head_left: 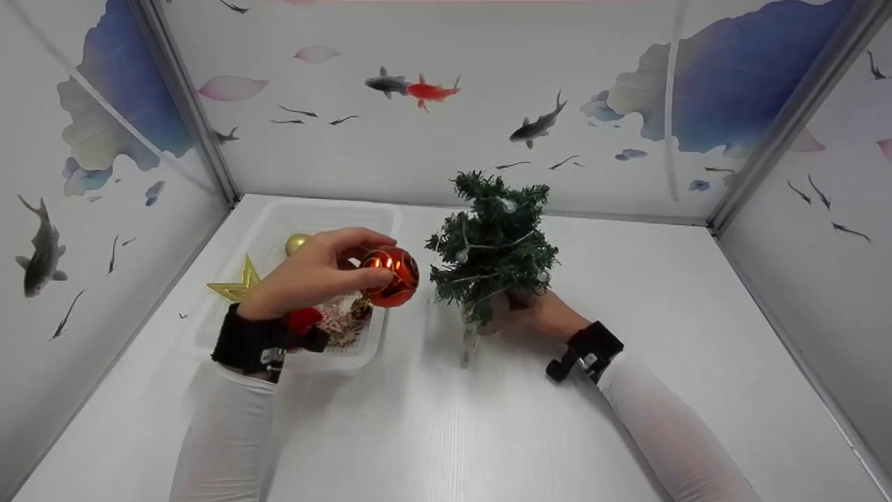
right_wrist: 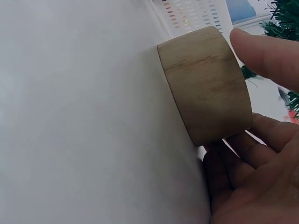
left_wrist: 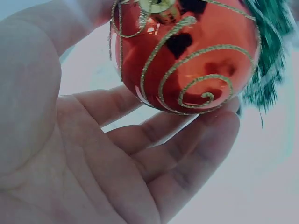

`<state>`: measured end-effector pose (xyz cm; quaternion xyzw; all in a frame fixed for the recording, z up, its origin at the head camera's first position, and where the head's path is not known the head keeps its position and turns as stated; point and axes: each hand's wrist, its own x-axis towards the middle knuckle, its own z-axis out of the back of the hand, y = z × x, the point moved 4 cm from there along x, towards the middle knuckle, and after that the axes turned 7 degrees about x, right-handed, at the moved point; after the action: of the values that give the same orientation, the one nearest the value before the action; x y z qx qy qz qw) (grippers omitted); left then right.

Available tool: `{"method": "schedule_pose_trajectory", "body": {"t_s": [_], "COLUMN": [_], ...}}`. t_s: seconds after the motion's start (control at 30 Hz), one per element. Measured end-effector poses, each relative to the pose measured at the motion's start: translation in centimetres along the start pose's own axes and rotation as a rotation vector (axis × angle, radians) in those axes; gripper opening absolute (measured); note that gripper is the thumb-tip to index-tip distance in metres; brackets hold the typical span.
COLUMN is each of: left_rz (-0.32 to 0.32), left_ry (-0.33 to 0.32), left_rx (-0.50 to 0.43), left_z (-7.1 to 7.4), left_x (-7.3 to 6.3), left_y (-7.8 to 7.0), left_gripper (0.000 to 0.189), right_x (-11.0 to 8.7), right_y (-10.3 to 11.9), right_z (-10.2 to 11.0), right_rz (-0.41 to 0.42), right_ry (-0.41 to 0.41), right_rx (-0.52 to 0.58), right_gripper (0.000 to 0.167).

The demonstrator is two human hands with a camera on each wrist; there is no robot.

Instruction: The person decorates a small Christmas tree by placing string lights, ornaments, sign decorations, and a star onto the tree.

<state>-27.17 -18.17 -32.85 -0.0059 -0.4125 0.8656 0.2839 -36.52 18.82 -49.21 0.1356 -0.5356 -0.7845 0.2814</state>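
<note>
Red-orange shiny bauble (head_left: 398, 290) first: head view has it in the left hand (head_left: 313, 272), gripped between thumb and fingers, held up by the right edge of a white tray (head_left: 380, 348) and left of a small green artificial tree (head_left: 495, 258). Bauble and tree look close but apart. Right hand (head_left: 533, 317) is closed around the lower part of the tree, which leans a little; clear bulbs (head_left: 509, 206) show among the branches. Tray sits on the left side of the white worktop (head_left: 446, 432) and has a gold star (head_left: 240, 284), a gold ball (head_left: 297, 243), something red (head_left: 304, 319) partly covered by the wrist gear, and a pile of small pinkish and brown-gold ornaments (head_left: 341, 317), too small to sort. Both wrists wear black straps (head_left: 244, 341) over white sleeves (head_left: 226, 432); surrounding panels (head_left: 306, 153) are printed with fish and blue leaf shapes. Left wrist view: bauble fills the upper part, gold glitter swirls on it, gold cap (left_wrist: 159, 5) at top, fingers bent under and behind; tree greenery at the right edge, blurred. Right wrist view: light wooden base (right_wrist: 205, 88) of the tree in that hand's grip, thumb on one side, fingers on the other; whether it touches the worktop, cannot tell. Slotted tray wall and branches at the top.
</note>
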Motion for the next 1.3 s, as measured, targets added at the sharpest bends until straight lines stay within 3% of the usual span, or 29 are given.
{"method": "schedule_pose_trajectory", "body": {"t_s": [0.23,0.43,0.63,0.87,1.07,1.2,1.3], "left_rz": [-0.092,-0.086,-0.046,0.003,0.007,0.047,0.079], "left_ry": [-0.005,0.013,0.043,0.069,0.044,0.031,0.004], "left_rx": [-0.12,-0.172,-0.176,-0.173,-0.131,-0.21,-0.286], "left_z": [-2.3,-4.2,-5.6,-6.8,-6.8,-7.1,-7.3], "left_x": [1.9,2.1,2.4,2.7,2.5,2.3,2.3], "left_y": [-1.5,-1.6,-1.7,-1.6,-2.2,-2.8,-3.1], "left_gripper": [0.049,0.052,0.05,0.049,0.053,0.057,0.054], "right_x": [0.6,0.2,-1.1,-3.7,-6.0,-6.8,-7.0], "right_y": [0.1,0.0,0.4,3.0,8.1,11.3,13.2], "right_z": [0.4,1.0,5.0,10.0,11.3,9.7,7.5], "right_rz": [0.064,0.002,-0.107,-0.099,0.047,0.184,0.295], "right_ry": [0.039,0.038,-0.101,-0.14,-0.273,-0.326,-0.294], "right_rx": [0.076,0.127,0.124,0.117,0.124,0.148,0.099], "right_gripper": [0.087,0.065,0.034,0.027,0.023,0.017,0.006]}}
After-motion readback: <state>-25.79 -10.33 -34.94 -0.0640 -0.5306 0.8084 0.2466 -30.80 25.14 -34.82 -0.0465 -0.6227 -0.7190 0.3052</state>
